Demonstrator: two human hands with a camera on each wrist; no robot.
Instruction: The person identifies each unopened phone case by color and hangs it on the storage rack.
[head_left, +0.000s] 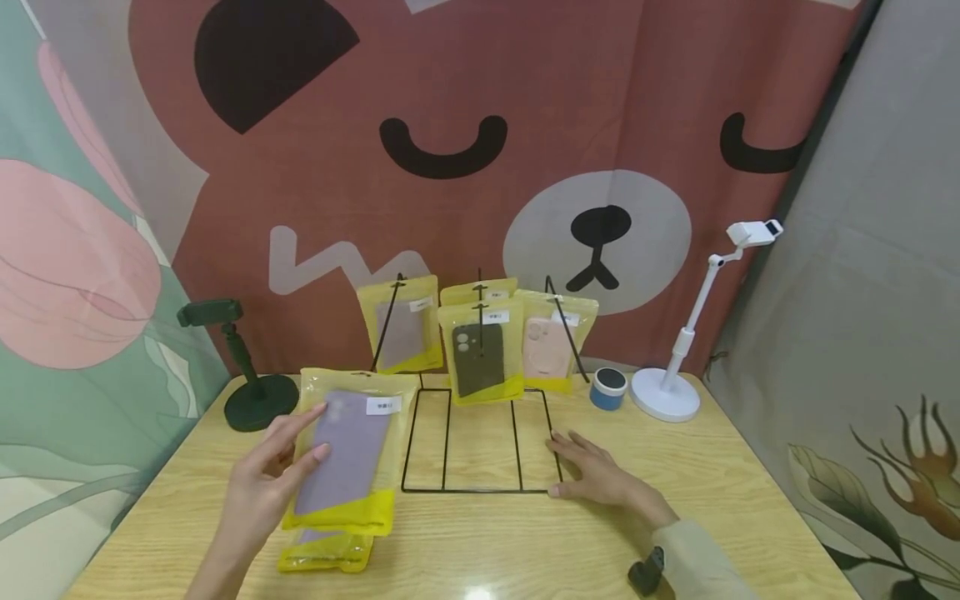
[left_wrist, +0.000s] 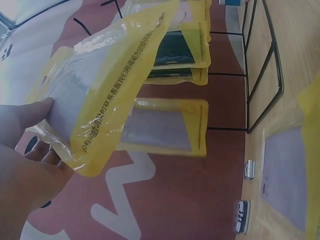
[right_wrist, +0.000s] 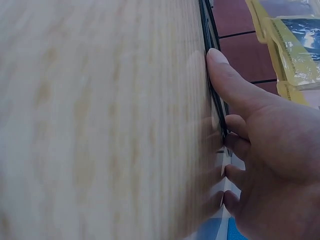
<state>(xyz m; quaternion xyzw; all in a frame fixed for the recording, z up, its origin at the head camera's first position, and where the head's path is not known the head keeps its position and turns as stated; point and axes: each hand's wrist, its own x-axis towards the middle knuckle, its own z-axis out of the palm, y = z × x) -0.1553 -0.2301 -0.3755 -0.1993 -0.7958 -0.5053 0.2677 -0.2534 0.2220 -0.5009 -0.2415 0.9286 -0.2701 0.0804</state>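
My left hand (head_left: 262, 467) pinches the left side of a clear-and-yellow bag holding a lilac phone case (head_left: 348, 450), raised and tilted over the table. The left wrist view shows the thumb on one face of this bagged phone case (left_wrist: 75, 90) and the other fingers partly hidden at its edge. Beneath it, mostly covered, lies another bagged lilac case (head_left: 326, 552). At the right, my right hand (head_left: 600, 477) rests its thumb and loosely bent fingertips at the side bar of a black wire display rack (head_left: 480, 491).
On the rack's hooks hang several bagged cases: a lilac one (head_left: 401, 329), a dark one (head_left: 480, 358) and a pink one (head_left: 551, 346). A green stand (head_left: 258, 400) is at back left. A blue jar (head_left: 608, 390) and white stand (head_left: 666, 393) are at back right.
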